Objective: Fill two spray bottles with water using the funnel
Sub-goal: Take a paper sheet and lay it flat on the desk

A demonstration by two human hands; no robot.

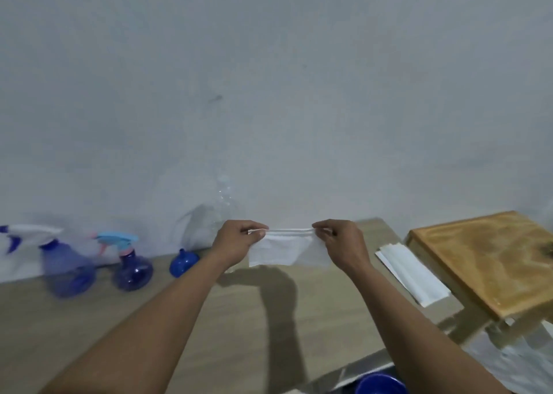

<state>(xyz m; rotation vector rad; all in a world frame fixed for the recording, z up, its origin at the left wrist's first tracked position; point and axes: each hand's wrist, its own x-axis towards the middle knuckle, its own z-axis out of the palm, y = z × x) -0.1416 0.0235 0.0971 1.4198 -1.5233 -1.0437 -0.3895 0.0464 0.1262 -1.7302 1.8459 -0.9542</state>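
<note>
Two blue spray bottles stand at the left on the wooden table (89, 334): one with a white and blue trigger head (67, 269), the other with a light blue and pink head (131, 266). A blue funnel (183, 261) lies to the right of them near the wall. A clear plastic bottle (224, 211) stands behind my hands, partly hidden. My left hand (239, 241) and my right hand (341, 241) each pinch one top corner of a folded white tissue (284, 250), held stretched between them above the table.
Folded white tissues (414, 272) lie at the table's right end. A wooden stool (490, 259) stands beyond that edge. The rim of a blue container (380, 384) shows at the bottom. A pale wall rises behind the table.
</note>
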